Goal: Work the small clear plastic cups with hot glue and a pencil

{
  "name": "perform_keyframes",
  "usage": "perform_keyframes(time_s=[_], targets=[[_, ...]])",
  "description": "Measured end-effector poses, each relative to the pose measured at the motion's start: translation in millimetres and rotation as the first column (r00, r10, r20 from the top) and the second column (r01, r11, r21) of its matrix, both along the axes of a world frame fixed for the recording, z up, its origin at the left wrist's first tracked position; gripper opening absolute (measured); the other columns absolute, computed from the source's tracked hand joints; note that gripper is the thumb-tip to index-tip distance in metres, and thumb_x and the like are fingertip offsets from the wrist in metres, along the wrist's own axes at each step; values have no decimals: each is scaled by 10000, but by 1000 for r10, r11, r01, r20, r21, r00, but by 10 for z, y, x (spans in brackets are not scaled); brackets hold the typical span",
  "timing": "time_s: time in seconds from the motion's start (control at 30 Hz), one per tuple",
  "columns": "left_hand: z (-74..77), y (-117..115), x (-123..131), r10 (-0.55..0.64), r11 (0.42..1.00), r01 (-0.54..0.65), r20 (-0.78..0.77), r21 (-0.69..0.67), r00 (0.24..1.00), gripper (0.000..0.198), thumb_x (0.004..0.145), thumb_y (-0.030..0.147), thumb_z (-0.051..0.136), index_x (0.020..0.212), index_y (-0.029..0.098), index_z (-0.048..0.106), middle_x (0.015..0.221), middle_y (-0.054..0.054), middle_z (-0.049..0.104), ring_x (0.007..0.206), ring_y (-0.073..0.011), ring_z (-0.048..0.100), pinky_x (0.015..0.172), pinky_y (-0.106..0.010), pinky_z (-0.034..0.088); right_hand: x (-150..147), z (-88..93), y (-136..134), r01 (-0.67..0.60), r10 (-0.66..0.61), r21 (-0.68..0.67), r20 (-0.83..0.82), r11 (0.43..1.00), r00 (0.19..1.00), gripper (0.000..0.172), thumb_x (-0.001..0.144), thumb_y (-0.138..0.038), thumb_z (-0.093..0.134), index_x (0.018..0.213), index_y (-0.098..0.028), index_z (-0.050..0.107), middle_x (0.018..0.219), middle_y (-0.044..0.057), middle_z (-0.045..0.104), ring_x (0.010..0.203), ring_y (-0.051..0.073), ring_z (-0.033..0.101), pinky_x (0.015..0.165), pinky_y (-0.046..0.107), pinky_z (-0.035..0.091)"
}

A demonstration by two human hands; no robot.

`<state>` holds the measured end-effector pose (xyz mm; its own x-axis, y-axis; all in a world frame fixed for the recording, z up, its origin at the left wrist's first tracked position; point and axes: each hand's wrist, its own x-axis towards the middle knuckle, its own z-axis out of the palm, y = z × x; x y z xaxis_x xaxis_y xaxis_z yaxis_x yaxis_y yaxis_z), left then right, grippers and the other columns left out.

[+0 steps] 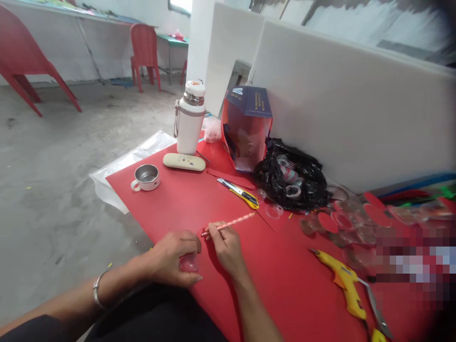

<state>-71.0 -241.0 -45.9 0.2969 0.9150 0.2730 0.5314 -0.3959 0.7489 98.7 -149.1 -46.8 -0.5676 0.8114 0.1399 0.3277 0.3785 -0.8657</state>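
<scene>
My right hand (pixel 225 246) pinches a pink patterned pencil (pixel 235 222), tip down on the red sheet (pixel 199 199) spread over the floor. Just to its left, my left hand (pixel 174 259) curls over a small clear round lid or cup (pixel 188 262) and presses it onto the sheet. A silver bracelet circles my left wrist. The pencil's tip sits next to the edge of the clear piece.
A yellow utility knife (pixel 242 192), white flask (pixel 190 117), metal cup (pixel 146 177), cream case (pixel 184 162), blue-red paper bag (pixel 246 127) and black bag of tape rolls (pixel 292 178) lie beyond. A yellow glue gun (pixel 344 282) and several clear cups and red discs (pixel 342 221) are right. White panels stand behind.
</scene>
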Motion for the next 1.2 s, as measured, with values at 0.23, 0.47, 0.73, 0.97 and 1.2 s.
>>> perform_keyframes(time_s=[0.23, 0.47, 0.73, 0.97, 1.2], targets=[[15, -8, 19, 21, 1000, -21, 6, -14, 1000, 202, 743, 365, 661, 790, 198, 558, 832, -55, 679, 767, -193, 638, 723, -282, 495, 40, -14, 2, -56, 44, 91, 129, 994, 991, 456, 1011, -390, 423, 634, -211, 609, 636, 20, 644, 636, 159, 600, 658, 267, 403], [23, -13, 18, 32, 999, -32, 18, -9, 999, 175, 710, 307, 659, 799, 196, 556, 811, -45, 662, 738, -179, 623, 695, -267, 493, 41, 12, 6, -86, 77, 95, 96, 992, 992, 433, 1018, -390, 422, 696, -212, 651, 692, 26, 686, 698, 166, 626, 689, 262, 416], [23, -8, 12, 22, 1000, -22, 23, 2, 999, 178, 719, 314, 665, 799, 194, 560, 806, -48, 661, 730, -180, 628, 691, -272, 495, 49, 33, 7, -111, 104, 103, 64, 988, 993, 417, 1024, -361, 415, 725, -213, 664, 721, 24, 705, 711, 163, 630, 711, 268, 419], [6, -1, 16, 20, 1000, -20, 49, 2, 999, 191, 719, 324, 675, 815, 192, 575, 820, -55, 673, 755, -188, 637, 715, -280, 506, 65, -7, 19, -74, 71, 81, 40, 994, 997, 439, 1013, -374, 428, 651, -205, 609, 651, 17, 645, 648, 156, 599, 671, 266, 416], [19, 2, 8, 22, 1000, -22, 44, -5, 999, 184, 703, 287, 677, 806, 195, 555, 819, -47, 665, 761, -184, 640, 726, -278, 507, 115, 63, 124, -237, 235, 34, 44, 971, 971, 402, 1021, -353, 452, 719, -212, 677, 747, 18, 730, 738, 171, 633, 721, 278, 434]])
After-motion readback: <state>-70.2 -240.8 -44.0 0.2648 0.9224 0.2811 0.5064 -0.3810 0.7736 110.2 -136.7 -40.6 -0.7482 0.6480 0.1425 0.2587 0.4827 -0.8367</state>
